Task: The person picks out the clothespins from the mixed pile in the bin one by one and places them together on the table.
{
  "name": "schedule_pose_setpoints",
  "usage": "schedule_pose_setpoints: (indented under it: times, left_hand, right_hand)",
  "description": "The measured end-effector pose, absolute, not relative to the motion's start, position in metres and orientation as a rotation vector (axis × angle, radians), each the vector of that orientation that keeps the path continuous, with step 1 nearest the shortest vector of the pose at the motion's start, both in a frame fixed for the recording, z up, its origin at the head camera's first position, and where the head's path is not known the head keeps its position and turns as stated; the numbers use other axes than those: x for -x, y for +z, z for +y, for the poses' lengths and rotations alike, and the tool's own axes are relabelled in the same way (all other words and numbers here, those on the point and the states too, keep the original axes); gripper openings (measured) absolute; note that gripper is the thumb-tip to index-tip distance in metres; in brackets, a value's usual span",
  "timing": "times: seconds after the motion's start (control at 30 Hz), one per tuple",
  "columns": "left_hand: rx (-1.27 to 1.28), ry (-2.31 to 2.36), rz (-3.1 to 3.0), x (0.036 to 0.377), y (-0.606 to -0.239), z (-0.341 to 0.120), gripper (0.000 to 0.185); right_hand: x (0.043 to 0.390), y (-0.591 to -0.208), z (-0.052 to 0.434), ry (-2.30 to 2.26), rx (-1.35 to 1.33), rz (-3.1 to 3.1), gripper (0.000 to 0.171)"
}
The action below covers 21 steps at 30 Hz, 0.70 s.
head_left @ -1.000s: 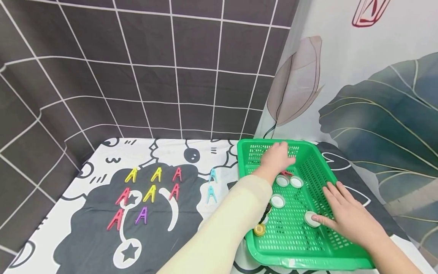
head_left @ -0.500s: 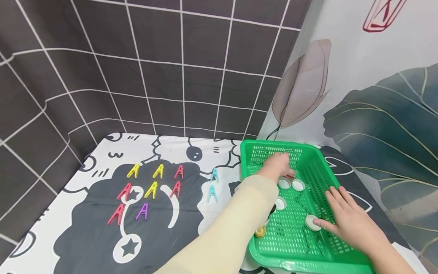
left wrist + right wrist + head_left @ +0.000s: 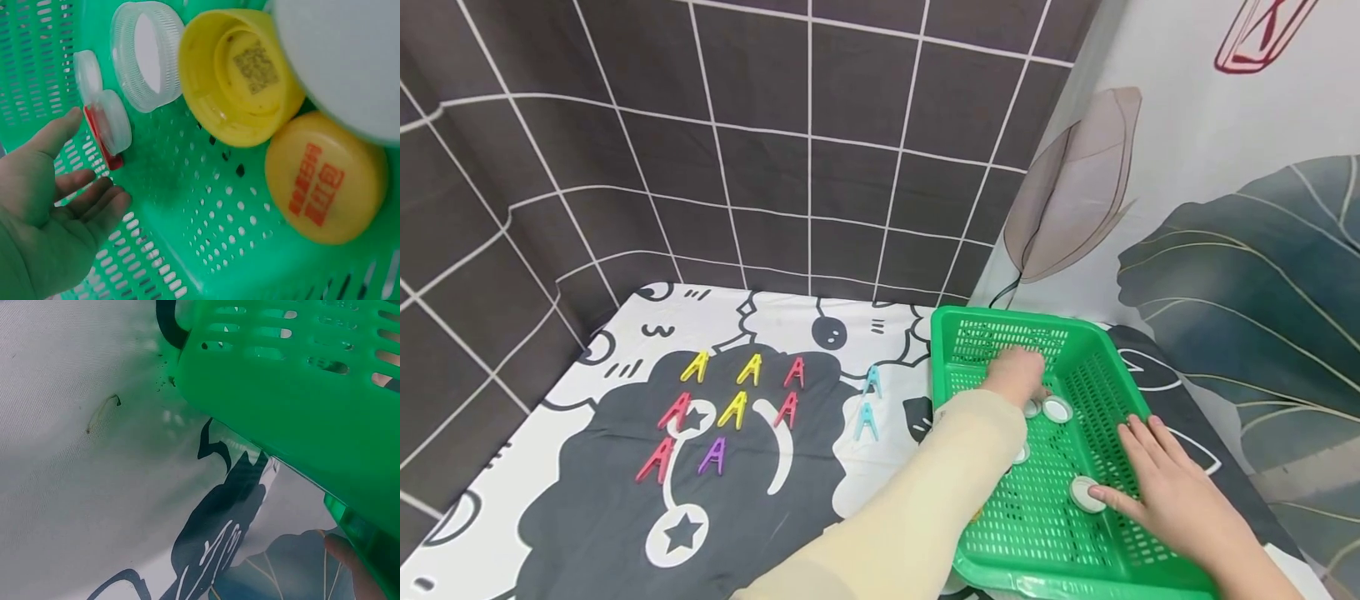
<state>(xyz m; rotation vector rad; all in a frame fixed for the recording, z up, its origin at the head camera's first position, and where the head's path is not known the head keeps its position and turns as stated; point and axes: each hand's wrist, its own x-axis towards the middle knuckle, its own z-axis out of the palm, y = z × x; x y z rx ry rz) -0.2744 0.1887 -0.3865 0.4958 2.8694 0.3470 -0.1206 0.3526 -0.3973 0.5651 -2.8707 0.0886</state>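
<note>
In green basket, L hand grip open by red clip; R hand flat.

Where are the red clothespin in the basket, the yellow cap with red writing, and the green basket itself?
red clothespin (image 3: 103, 137), left wrist view, on its red edge between the clear caps.
yellow cap with red writing (image 3: 325, 178), left wrist view, on its printed top.
green basket (image 3: 1120, 371), head view, on its right wall.
</note>
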Motion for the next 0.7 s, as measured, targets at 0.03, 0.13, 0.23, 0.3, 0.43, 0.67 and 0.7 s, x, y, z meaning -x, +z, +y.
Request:
schedule_pose_setpoints:
  times: [0.03, 0.13, 0.23, 0.3, 0.43, 0.67, 0.7]
  left_hand:
    - [-0.504, 0.324, 2.869, 0.273, -0.386, 0.189, 0.024]
    - [-0.521, 0.274, 2.864, 0.271, -0.388, 0.192, 0.020]
    - [-0.519, 0.248, 2.853, 0.272, -0.391, 0.196, 0.020]
    - [-0.523, 0.253, 2.847, 0.273, -0.393, 0.196, 0.020]
    - [-0.611, 0.277, 2.829, 0.275, -0.395, 0.194, 0.019]
    - [-0.744, 0.370, 2.714, 0.275, -0.396, 0.191, 0.038]
    - [-0.747, 0.377, 2.702, 0.274, -0.396, 0.191, 0.043]
  right_hand:
    - [0.121, -0.397, 0.353, 0.090, -0.565, -2.873, 0.092]
    - [0.120, -0.397, 0.353, 0.098, -0.561, -2.880, 0.092]
    - [0.120, -0.397, 0.354, 0.099, -0.559, -2.876, 0.092]
    - [0.120, -0.397, 0.353, 0.100, -0.562, -2.868, 0.092]
    - [0.121, -0.397, 0.353, 0.100, -0.575, -2.855, 0.092]
    - [0.121, -0.397, 0.353, 0.105, -0.561, -2.878, 0.093]
    - [0.121, -0.398, 0.353, 0.108, -0.558, -2.884, 0.093]
